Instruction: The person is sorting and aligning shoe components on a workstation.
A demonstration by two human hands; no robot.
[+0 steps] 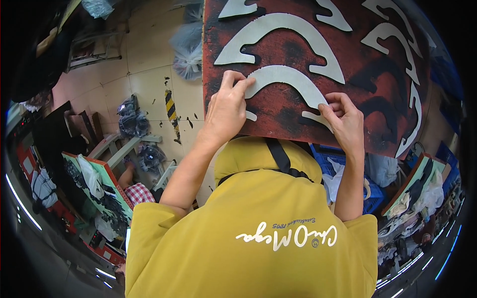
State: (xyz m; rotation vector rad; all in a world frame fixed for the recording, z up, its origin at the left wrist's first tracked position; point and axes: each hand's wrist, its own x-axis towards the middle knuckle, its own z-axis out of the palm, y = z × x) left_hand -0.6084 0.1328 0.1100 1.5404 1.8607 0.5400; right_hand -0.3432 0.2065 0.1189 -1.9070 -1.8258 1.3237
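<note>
A pale grey, flat arched cutout (285, 74) lies at the near edge of a dark red, black-stained board (278, 126). My left hand (226, 109) is closed, its thumb and fingertips pinching the left side of this piece. The right side is pinched by my right hand (346, 123), with the thumb on top and the other fingers curled. Just beyond it rests a larger arched cutout (283, 22) of the same pale material, apart from my fingers. The lower ends of the near piece are partly hidden by my hands.
More pale cutouts (392, 32) and dark arched shapes (382, 74) cover the board's right side. A blue crate (375, 196) with plastic bags stands below right. Bagged dark items (133, 119) sit on the tiled floor at left, near a green-topped board (107, 191) and a person in checked cloth (139, 192).
</note>
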